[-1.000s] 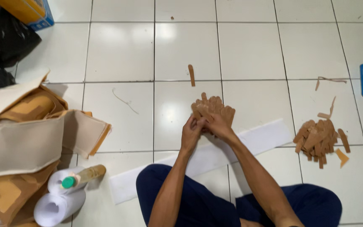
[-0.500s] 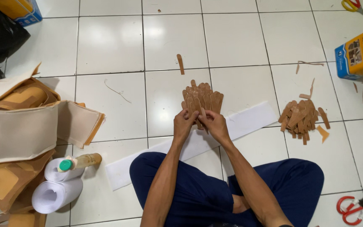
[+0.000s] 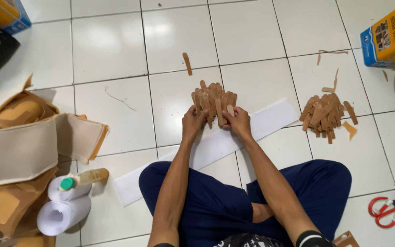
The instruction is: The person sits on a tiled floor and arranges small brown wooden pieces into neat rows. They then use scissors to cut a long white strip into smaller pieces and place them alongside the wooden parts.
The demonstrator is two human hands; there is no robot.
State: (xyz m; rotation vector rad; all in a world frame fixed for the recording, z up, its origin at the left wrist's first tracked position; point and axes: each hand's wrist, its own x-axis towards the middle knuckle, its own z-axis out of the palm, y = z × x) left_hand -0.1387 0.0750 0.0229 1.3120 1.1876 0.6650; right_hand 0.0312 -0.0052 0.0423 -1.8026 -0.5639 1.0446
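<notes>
A fanned bundle of thin tan leather strips (image 3: pixel 213 101) sits on the long white paper strip (image 3: pixel 270 120) across the white tiled floor (image 3: pixel 110 45). The left hand (image 3: pixel 194 124) and right hand (image 3: pixel 237 121) each have their grip clamped on the bundle's lower end. A loose pile of similar tan strips (image 3: pixel 324 113) lies well apart to the right, red-handled scissors (image 3: pixel 386 210) nearer the knee.

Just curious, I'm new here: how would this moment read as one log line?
left hand + right hand: both grip fanned tan strips | over white paper band | loose strip pile to right
</notes>
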